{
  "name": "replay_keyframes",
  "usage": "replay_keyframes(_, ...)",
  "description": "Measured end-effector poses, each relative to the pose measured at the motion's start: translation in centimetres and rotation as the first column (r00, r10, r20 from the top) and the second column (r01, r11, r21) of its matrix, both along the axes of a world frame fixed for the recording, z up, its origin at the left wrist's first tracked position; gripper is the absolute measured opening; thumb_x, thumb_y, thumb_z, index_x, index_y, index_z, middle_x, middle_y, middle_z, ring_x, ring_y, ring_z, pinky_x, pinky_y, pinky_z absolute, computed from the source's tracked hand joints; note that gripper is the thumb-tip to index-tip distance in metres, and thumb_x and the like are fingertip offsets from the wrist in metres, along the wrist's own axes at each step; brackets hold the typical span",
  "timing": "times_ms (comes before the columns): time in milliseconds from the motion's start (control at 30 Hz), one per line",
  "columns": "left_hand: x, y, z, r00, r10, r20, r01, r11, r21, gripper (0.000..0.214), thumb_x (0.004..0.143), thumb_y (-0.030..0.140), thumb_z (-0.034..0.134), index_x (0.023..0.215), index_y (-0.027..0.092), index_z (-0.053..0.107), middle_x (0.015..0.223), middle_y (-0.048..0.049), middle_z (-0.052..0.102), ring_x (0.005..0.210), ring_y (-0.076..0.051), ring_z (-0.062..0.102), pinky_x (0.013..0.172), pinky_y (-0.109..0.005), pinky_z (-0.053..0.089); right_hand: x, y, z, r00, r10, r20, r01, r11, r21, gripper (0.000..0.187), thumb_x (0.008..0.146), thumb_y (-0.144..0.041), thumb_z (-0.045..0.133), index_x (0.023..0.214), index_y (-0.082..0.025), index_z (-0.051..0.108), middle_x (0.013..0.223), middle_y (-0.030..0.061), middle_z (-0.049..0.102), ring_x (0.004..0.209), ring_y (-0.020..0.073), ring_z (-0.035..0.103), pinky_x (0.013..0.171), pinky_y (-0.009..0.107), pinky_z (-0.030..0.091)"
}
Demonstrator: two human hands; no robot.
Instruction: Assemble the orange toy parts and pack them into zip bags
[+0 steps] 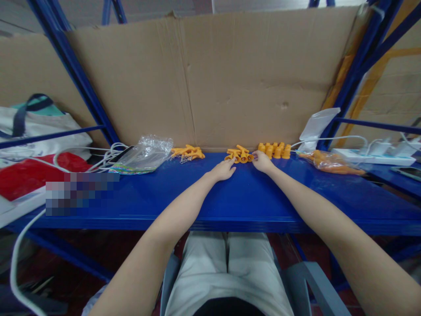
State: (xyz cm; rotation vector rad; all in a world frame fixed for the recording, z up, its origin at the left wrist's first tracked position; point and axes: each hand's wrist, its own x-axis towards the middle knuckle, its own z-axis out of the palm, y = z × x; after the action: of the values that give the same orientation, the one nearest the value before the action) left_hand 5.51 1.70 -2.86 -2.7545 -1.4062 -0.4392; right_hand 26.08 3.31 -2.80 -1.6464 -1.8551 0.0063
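Observation:
A small row of orange horn-shaped plastic pieces (243, 159) lies at the back of the blue shelf, their round hollow ends facing me. My left hand (225, 170) rests at the row's left end, thumb apart from the fingers and fingertips touching the pieces. At the other end, my right hand (262, 161) has its fingers closed on the rightmost horn-shaped piece. Beside that hand, several orange cup-like pieces (278, 151) stand upright in rows. Farther left is a pile of orange branched pieces (188, 152) with small metal chains.
Clear plastic bags (143, 153) lie to the left, near white cables and a red bag (29, 173). On the right are a bag of orange pieces (332, 163) and a white power strip (371, 157). A cardboard sheet (230, 79) stands behind, between blue posts.

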Motion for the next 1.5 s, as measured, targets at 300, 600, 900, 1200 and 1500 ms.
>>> replay_keyframes(300,0.1,-0.1,0.5,0.996,-0.013,0.088,0.010,0.999,0.033,0.043,0.091,0.017,0.041,0.131,0.012,0.055,0.137,-0.0139,0.057,0.129,-0.022,0.051,0.109,-0.032,0.037,-1.2,-3.2,1.9,0.973,-0.025,0.231,0.027,1.000,-0.008,0.028,0.085,-0.013,0.044,0.108,-0.013,0.060,0.114,0.0162,0.065,0.107,0.0264,0.061,0.090,0.034,0.047)
replay_keyframes(600,-1.1,-1.5,2.7,0.917,0.334,0.220,-0.363,0.926,0.108,0.039,0.085,0.011,0.040,0.119,0.015,0.060,0.128,-0.0141,0.061,0.122,-0.027,0.054,0.103,-0.041,0.043,-2.0,-3.9,2.1,0.927,0.030,0.373,0.004,0.996,-0.088,0.025,0.085,-0.019,0.047,0.101,-0.016,0.067,0.113,0.0119,0.068,0.105,0.0257,0.063,0.085,0.034,0.048)
replay_keyframes(900,-5.0,0.3,2.0,0.636,0.734,0.237,-0.726,0.674,-0.138,0.067,0.083,0.031,0.049,0.147,0.019,0.034,0.157,-0.0167,0.028,0.146,-0.037,0.018,0.113,-0.064,0.019,-2.0,-3.8,1.8,0.925,0.030,0.378,0.007,0.995,-0.096,0.025,0.085,-0.019,0.048,0.100,-0.017,0.068,0.109,0.0109,0.071,0.103,0.0256,0.065,0.084,0.035,0.049)
replay_keyframes(1200,-5.5,0.6,1.8,0.647,0.735,0.201,-0.731,0.674,-0.111,0.055,0.084,0.034,0.046,0.138,0.022,0.048,0.150,-0.0161,0.041,0.143,-0.038,0.027,0.111,-0.068,0.018,-2.1,-3.9,1.8,0.910,0.044,0.411,-0.003,0.995,-0.100,0.023,0.085,-0.018,0.048,0.096,-0.018,0.069,0.107,0.0097,0.071,0.100,0.0238,0.065,0.080,0.030,0.049)
replay_keyframes(1500,-5.9,1.5,1.0,0.733,0.660,0.165,-0.635,0.751,-0.181,0.052,0.089,0.038,0.044,0.140,0.030,0.047,0.151,-0.0118,0.042,0.143,-0.035,0.028,0.110,-0.066,0.023,-2.3,-4.2,2.1,0.905,0.066,0.420,-0.015,0.992,-0.123,0.023,0.086,-0.018,0.048,0.094,-0.016,0.070,0.106,0.0107,0.071,0.097,0.0238,0.066,0.078,0.030,0.048)
